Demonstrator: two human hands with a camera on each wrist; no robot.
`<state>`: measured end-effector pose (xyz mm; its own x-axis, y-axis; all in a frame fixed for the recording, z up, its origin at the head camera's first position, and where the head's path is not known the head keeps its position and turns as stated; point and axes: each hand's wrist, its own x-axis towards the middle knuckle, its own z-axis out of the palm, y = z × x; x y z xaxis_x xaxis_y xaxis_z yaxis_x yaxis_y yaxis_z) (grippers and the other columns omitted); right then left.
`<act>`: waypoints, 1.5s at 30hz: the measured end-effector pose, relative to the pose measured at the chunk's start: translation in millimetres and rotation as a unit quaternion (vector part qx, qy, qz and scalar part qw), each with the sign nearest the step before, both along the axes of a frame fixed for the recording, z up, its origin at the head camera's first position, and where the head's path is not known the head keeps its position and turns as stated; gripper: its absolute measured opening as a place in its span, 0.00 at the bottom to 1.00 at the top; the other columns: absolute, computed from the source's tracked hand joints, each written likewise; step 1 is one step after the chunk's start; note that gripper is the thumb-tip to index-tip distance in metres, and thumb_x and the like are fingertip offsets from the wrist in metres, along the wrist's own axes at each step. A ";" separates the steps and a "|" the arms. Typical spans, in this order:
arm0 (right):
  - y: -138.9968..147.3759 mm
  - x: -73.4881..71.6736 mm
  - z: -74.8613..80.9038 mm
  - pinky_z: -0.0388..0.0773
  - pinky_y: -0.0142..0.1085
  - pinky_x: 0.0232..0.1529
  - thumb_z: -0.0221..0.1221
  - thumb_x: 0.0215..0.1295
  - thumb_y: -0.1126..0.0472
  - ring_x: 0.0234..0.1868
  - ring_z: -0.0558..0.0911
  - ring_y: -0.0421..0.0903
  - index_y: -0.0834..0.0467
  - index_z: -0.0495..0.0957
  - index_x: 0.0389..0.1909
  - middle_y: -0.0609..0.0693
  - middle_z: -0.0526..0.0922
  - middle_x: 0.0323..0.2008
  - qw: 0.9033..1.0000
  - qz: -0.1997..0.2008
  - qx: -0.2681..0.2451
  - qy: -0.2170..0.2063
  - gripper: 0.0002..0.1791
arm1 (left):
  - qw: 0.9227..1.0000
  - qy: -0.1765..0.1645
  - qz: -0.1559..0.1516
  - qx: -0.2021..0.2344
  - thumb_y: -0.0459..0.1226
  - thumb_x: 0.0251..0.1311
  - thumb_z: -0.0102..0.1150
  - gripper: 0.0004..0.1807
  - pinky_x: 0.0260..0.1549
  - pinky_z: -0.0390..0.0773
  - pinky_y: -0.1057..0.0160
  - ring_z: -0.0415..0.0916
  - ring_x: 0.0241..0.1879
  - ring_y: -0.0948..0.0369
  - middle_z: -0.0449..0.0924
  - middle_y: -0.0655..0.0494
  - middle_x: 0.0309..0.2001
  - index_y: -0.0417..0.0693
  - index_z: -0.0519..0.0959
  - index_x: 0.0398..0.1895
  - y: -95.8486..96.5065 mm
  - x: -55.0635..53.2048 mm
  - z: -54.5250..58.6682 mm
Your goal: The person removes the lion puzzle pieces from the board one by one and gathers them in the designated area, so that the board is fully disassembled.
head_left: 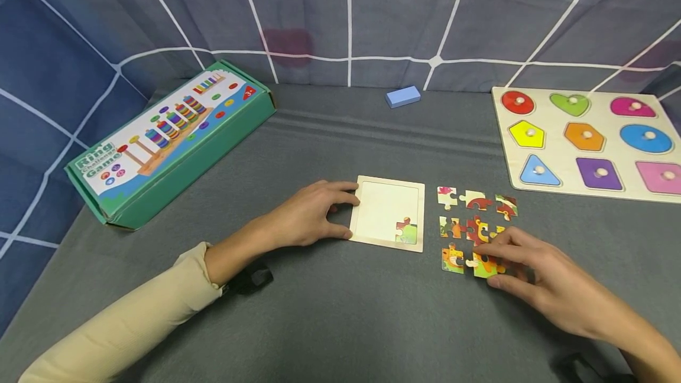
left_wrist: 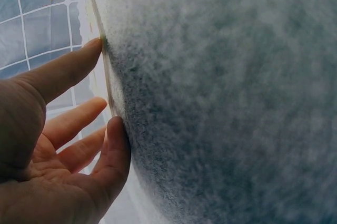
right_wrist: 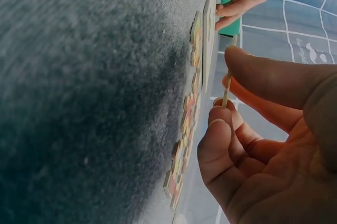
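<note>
A square wooden puzzle tray (head_left: pixel 380 208) lies mid-table in the head view, one green jigsaw piece (head_left: pixel 408 234) in its lower right corner. My left hand (head_left: pixel 311 213) is at the tray's left side, its spread thumb and fingertips touching that edge. Between thumb and fingers, my right hand (head_left: pixel 537 279) pinches a yellow-green jigsaw piece (head_left: pixel 484 266). The right wrist view shows this piece (right_wrist: pixel 226 96) edge-on, raised off the table. Several loose jigsaw pieces (head_left: pixel 477 230) lie in rows right of the tray, a few partly hidden by the right hand.
A green ring game box (head_left: pixel 186 158) stands at the back left. Near the curtain lies a blue block (head_left: pixel 402 97). A wooden shape board (head_left: pixel 548 129) with coloured knobbed shapes occupies the back right. The gridded curtain (head_left: pixel 319 10) borders the table's rear.
</note>
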<state>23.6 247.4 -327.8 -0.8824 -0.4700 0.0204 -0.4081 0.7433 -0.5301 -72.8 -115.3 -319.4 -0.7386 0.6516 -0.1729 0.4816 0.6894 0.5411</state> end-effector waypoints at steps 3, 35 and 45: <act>1.1 -0.4 -1.0 0.65 0.27 0.32 0.74 0.49 0.66 0.37 0.71 0.33 0.52 0.84 0.52 0.35 0.72 0.41 1.000 0.007 -0.002 0.016 0.25 | 1.000 0.004 -0.001 0.001 0.41 0.53 0.75 0.28 0.53 0.69 0.55 0.72 0.47 0.57 0.68 0.50 0.68 0.45 0.80 0.57 0.3 -0.5 -0.5; 0.1 -2.1 -8.3 0.67 0.32 0.29 0.75 0.48 0.66 0.35 0.69 0.32 0.52 0.84 0.51 0.36 0.72 0.41 0.998 0.001 0.063 0.016 0.25 | 1.000 0.003 -0.002 -0.004 0.42 0.53 0.75 0.28 0.57 0.67 0.53 0.71 0.53 0.55 0.68 0.49 0.69 0.45 0.80 0.58 1.6 -0.4 0.3; -1.6 -2.0 -9.7 0.67 0.33 0.29 0.76 0.46 0.65 0.34 0.69 0.31 0.51 0.84 0.50 0.37 0.72 0.41 0.997 0.008 0.071 0.042 0.26 | 1.000 0.003 -0.002 -0.008 0.42 0.52 0.75 0.29 0.57 0.67 0.53 0.71 0.55 0.54 0.68 0.49 0.69 0.45 0.80 0.58 1.6 -0.1 0.8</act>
